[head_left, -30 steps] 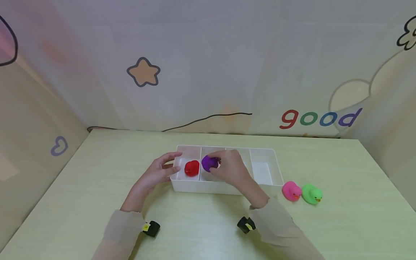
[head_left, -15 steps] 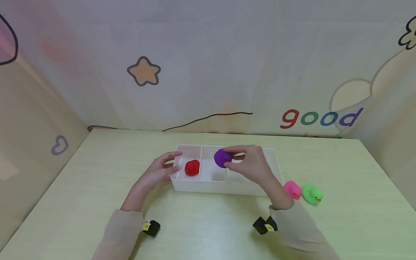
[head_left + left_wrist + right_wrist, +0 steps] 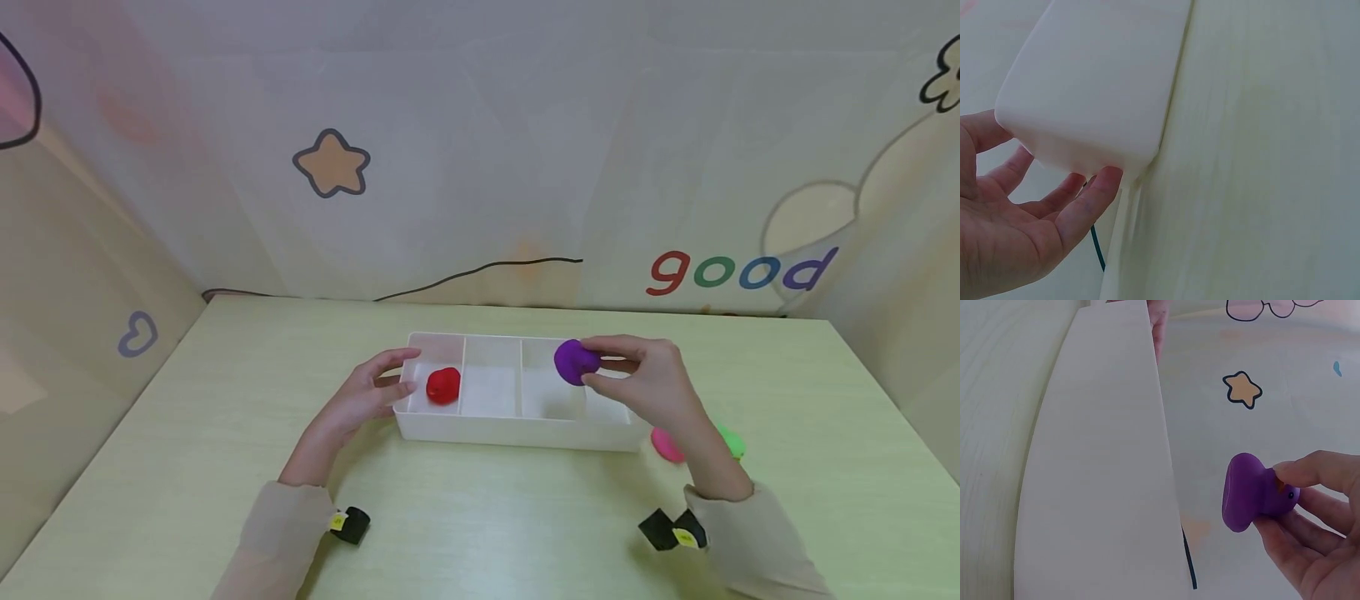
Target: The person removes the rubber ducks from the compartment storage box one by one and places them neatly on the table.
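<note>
A purple rubber duck [image 3: 576,362] hangs above the right part of the white divided box [image 3: 517,432]. My right hand [image 3: 652,379] pinches it between thumb and fingers. In the right wrist view the duck [image 3: 1244,492] lies sideways, its flat base turned away from the palm. A red toy [image 3: 443,386] sits in the leftmost compartment. My left hand [image 3: 367,392] rests its spread, relaxed fingers against the box's left end. The left wrist view shows the fingertips [image 3: 1109,177] touching that end wall. My right forearm partly covers a pink toy duck [image 3: 666,445] and a green one [image 3: 732,442].
The pink and green ducks lie on the pale wooden table [image 3: 480,517], right of the box. Thin dividers split the box into compartments in a row. A printed cloth backdrop [image 3: 480,167] stands behind the table and along both sides.
My right hand has lifted the purple duck from the second compartment and carried it rightward over the box. The left hand and the red toy stay in place.
</note>
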The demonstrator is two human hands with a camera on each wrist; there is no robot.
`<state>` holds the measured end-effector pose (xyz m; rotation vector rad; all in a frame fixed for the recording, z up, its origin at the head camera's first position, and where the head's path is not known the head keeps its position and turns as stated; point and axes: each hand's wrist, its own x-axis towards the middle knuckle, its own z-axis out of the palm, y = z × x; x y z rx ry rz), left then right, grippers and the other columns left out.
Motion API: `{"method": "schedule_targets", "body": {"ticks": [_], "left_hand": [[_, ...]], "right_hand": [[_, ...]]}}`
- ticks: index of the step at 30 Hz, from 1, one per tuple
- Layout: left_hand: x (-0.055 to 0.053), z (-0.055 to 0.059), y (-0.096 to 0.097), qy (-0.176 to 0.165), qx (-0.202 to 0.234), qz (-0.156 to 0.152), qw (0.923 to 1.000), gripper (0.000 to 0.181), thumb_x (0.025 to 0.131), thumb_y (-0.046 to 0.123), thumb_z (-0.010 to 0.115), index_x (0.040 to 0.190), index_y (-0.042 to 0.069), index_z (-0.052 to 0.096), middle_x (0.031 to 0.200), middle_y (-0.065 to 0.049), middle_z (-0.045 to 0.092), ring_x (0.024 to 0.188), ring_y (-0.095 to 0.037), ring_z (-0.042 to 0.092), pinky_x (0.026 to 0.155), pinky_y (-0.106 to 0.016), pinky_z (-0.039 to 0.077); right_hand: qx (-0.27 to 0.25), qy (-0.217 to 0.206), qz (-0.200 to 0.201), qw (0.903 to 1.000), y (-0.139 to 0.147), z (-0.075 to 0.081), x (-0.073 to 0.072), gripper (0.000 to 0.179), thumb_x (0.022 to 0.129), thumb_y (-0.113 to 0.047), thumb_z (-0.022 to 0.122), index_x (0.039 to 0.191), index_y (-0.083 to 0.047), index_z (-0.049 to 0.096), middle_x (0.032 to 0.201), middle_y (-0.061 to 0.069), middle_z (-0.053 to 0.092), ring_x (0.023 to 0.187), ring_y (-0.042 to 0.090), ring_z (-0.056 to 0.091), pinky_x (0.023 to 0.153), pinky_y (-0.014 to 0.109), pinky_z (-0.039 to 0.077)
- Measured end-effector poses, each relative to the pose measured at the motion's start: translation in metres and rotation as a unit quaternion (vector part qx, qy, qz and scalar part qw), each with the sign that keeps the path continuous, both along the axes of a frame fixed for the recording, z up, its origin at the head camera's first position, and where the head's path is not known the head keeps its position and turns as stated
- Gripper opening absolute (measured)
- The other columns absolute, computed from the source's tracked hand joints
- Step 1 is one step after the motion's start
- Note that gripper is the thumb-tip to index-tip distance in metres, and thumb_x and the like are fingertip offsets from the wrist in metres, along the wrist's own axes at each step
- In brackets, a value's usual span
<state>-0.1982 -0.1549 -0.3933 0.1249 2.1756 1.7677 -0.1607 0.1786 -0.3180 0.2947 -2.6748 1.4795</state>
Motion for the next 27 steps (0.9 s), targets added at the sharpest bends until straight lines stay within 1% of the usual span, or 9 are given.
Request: {"method": "schedule_targets", "body": {"ticks": [7, 10, 13, 15, 18, 21, 22, 23, 27], "left_hand": [[0.000, 0.000, -0.001, 0.001, -0.001, 0.002, 1.0000, 0.049, 0.088, 0.011, 0.058, 0.134, 0.015, 0.042, 0.142, -0.013, 0.029, 0.125, -0.036, 0.035, 0.088, -0.045, 0.047], [0.000, 0.000, -0.001, 0.001, -0.001, 0.003, 1.0000, 0.049, 0.088, 0.011, 0.057, 0.135, 0.015, 0.043, 0.142, -0.013, 0.030, 0.125, -0.036, 0.036, 0.087, -0.044, 0.047], [0.000, 0.000, -0.001, -0.001, -0.002, 0.004, 1.0000, 0.049, 0.088, 0.011, 0.057, 0.135, 0.015, 0.043, 0.142, -0.013, 0.029, 0.125, -0.036, 0.035, 0.088, -0.044, 0.047], [0.001, 0.000, -0.001, -0.003, -0.004, 0.005, 1.0000, 0.048, 0.089, 0.011, 0.057, 0.134, 0.016, 0.043, 0.142, -0.012, 0.029, 0.125, -0.036, 0.035, 0.088, -0.044, 0.047], [0.001, 0.000, -0.001, -0.004, -0.004, 0.006, 1.0000, 0.048, 0.089, 0.011, 0.057, 0.134, 0.016, 0.043, 0.142, -0.012, 0.029, 0.125, -0.035, 0.035, 0.088, -0.044, 0.047], [0.000, 0.000, 0.000, -0.003, -0.004, 0.007, 1.0000, 0.048, 0.089, 0.011, 0.057, 0.134, 0.016, 0.043, 0.142, -0.012, 0.029, 0.125, -0.036, 0.035, 0.088, -0.044, 0.047], [0.000, 0.000, 0.000, -0.003, -0.003, 0.007, 1.0000, 0.048, 0.088, 0.011, 0.057, 0.134, 0.015, 0.043, 0.142, -0.012, 0.029, 0.125, -0.036, 0.035, 0.088, -0.044, 0.047], [0.000, 0.000, 0.000, -0.004, -0.003, 0.007, 1.0000, 0.048, 0.088, 0.011, 0.058, 0.134, 0.015, 0.043, 0.142, -0.012, 0.029, 0.125, -0.036, 0.035, 0.088, -0.045, 0.047], [0.001, 0.000, 0.000, -0.006, -0.004, 0.008, 0.9999, 0.049, 0.088, 0.011, 0.058, 0.134, 0.016, 0.043, 0.142, -0.012, 0.029, 0.125, -0.036, 0.035, 0.088, -0.045, 0.047]], "right_hand": [[0.001, -0.003, -0.013, 0.9999, 0.024, -0.003, 0.007, 0.038, 0.077, -0.004, 0.071, 0.113, 0.004, 0.061, 0.112, 0.020, 0.061, 0.093, 0.026, 0.064, 0.072, 0.019, 0.052], [-0.001, -0.004, -0.018, 0.9998, 0.037, -0.005, 0.009, 0.040, 0.078, -0.006, 0.070, 0.115, 0.004, 0.059, 0.114, 0.021, 0.059, 0.091, 0.015, 0.064, 0.073, 0.017, 0.050], [0.004, -0.002, -0.031, 0.9995, 0.050, -0.007, 0.012, 0.042, 0.079, -0.008, 0.070, 0.117, 0.005, 0.058, 0.114, 0.023, 0.059, 0.086, 0.001, 0.062, 0.072, 0.014, 0.049], [0.006, -0.001, -0.040, 0.9992, 0.060, -0.008, 0.015, 0.043, 0.079, -0.009, 0.070, 0.118, 0.005, 0.057, 0.113, 0.023, 0.060, 0.084, -0.004, 0.061, 0.071, 0.013, 0.049], [-0.002, -0.006, -0.051, 0.9987, 0.072, -0.011, 0.017, 0.045, 0.079, -0.011, 0.071, 0.117, 0.006, 0.057, 0.103, 0.004, 0.066, 0.082, -0.006, 0.061, 0.070, 0.013, 0.049], [-0.027, -0.014, -0.059, 0.9978, 0.086, -0.015, 0.018, 0.046, 0.077, -0.014, 0.073, 0.116, 0.005, 0.058, 0.094, -0.017, 0.063, 0.082, -0.003, 0.063, 0.070, 0.014, 0.050], [-0.042, -0.015, -0.060, 0.9972, 0.091, -0.018, 0.018, 0.043, 0.077, -0.012, 0.073, 0.115, 0.004, 0.059, 0.092, -0.019, 0.063, 0.081, -0.002, 0.063, 0.069, 0.013, 0.050], [-0.045, -0.016, -0.062, 0.9969, 0.095, -0.019, 0.019, 0.043, 0.077, -0.013, 0.073, 0.115, 0.003, 0.060, 0.092, -0.020, 0.063, 0.081, -0.002, 0.063, 0.069, 0.013, 0.050], [-0.039, -0.022, -0.076, 0.9961, 0.109, -0.022, 0.023, 0.041, 0.077, -0.014, 0.073, 0.114, -0.001, 0.062, 0.091, -0.022, 0.063, 0.079, -0.002, 0.064, 0.068, 0.012, 0.050]]}}
